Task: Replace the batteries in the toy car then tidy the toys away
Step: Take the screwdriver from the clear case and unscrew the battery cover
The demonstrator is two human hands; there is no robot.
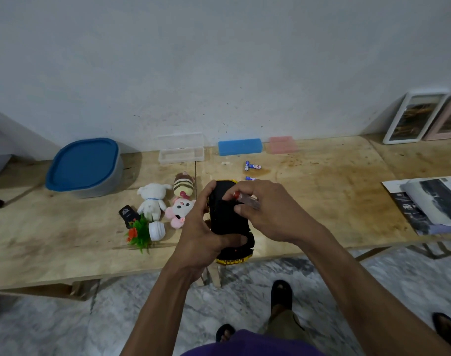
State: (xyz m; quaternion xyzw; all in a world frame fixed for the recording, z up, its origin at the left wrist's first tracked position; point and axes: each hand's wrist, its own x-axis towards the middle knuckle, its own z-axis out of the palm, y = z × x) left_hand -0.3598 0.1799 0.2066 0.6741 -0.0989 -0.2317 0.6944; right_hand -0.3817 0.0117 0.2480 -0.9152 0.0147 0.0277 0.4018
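Note:
The toy car (228, 219), yellow with a black underside, is held upside down above the table's front edge. My left hand (201, 232) grips its left side, thumb across the black bottom. My right hand (263, 209) pinches a small tool with a red and clear handle (245, 197), its tip against the car's underside. Loose blue batteries (252, 166) lie on the table behind the car. Three plush toys sit to the left: a white one (152, 199), a striped one (184, 185) and a pink-and-white one (180, 210).
A blue-lidded grey bin (84, 168) stands far left. A clear box (181, 149), a blue box (239, 146) and a pink box (283, 144) line the wall. A fake plant in a white pot (144, 232), a black card (128, 214), magazines (430, 204) and picture frames (414, 116) also sit here.

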